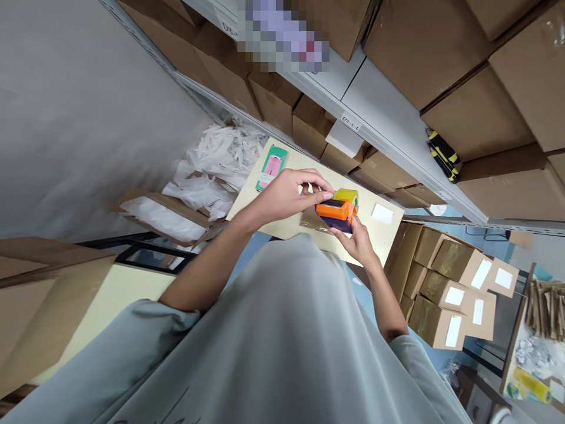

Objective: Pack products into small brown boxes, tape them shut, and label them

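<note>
My right hand (359, 242) grips an orange and dark blue tape dispenser (334, 208) from below and the right side. A roll of yellowish tape (347, 195) sits in it. My left hand (295, 193) is at the dispenser's left edge, beside the roll. Its thumb and forefinger are pinched together, and whatever lies between them is too small to tell. Under the hands, a flat brown piece with a shiny surface (314, 221) lies on the pale yellow table (304, 158), partly hidden by the dispenser.
A green box with a pink picture (272, 168) and a white paper (382, 213) lie on the table. Cardboard boxes (450, 294) are stacked at the right. White packing material (220, 153) heaps at the left. Ahead, a shelf (379, 118) holds cartons and black-yellow tools (442, 156).
</note>
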Available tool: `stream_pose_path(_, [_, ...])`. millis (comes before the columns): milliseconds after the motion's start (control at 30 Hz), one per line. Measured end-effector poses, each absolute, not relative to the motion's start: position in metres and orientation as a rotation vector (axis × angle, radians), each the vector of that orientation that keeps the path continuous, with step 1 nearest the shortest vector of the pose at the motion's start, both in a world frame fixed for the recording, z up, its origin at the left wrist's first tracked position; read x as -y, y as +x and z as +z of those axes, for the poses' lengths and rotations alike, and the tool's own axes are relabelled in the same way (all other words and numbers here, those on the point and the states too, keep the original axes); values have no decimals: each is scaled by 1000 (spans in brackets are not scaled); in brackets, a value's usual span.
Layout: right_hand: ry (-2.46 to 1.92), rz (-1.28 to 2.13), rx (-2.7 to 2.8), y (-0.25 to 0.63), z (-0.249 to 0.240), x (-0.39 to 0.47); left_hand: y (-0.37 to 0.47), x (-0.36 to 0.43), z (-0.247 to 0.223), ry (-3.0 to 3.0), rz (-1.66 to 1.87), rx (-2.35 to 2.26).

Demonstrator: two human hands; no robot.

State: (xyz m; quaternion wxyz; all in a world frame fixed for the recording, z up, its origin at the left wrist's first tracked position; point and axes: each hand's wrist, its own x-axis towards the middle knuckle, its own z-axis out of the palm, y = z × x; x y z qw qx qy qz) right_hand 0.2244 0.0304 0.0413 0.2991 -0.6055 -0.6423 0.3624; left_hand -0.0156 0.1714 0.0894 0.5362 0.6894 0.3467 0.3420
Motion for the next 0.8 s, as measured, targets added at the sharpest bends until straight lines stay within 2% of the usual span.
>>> stream_pose_path(300, [-1517, 811, 1791, 230, 48, -29, -11, -149, 107, 1975, 984, -794])
stream_pose_path(633, [-1295, 424, 2045, 244, 68, -21, -35, -103, 154, 2190, 1083, -759])
stream_pose_path(800, [-1348, 492, 2180, 259, 90, -11, -36, -95, 146, 2026, 1170, -928])
